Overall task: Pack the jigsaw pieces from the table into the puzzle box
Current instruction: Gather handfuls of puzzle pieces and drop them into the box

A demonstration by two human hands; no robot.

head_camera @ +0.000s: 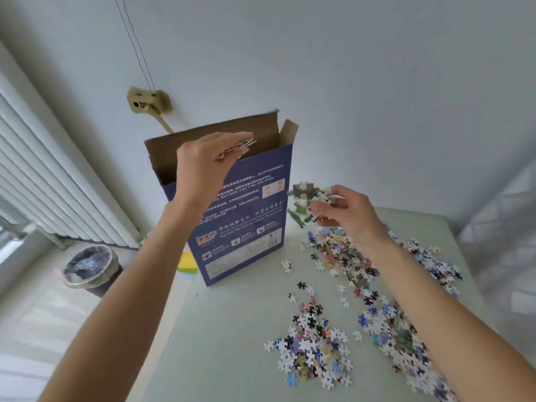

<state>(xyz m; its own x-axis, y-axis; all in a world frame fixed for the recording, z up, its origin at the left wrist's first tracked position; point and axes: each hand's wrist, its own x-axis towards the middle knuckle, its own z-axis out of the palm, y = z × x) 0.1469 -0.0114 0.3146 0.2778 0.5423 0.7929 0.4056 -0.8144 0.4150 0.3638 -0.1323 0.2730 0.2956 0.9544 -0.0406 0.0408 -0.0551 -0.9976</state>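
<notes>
Mid-drop: left hand (203, 166) up at the open mouth of the puzzle box (240, 210), fingers pinching a small stack of jigsaw pieces (236, 149); right hand (345, 213) pinching a joined clump just right of it. Next, probably, releasing over the opening. Box upright on the worktop (232, 329), long axis vertical, mouth upward, loose pieces scattered near and right.

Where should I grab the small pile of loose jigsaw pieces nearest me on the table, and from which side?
Take the near pile at its thick middle, coming straight down from above with spread fingers that close inward. The pieces lie flat and loose on the table, so there is no edge to pinch; gathering from the thin outer rim inward probably lifts the most.
</notes>
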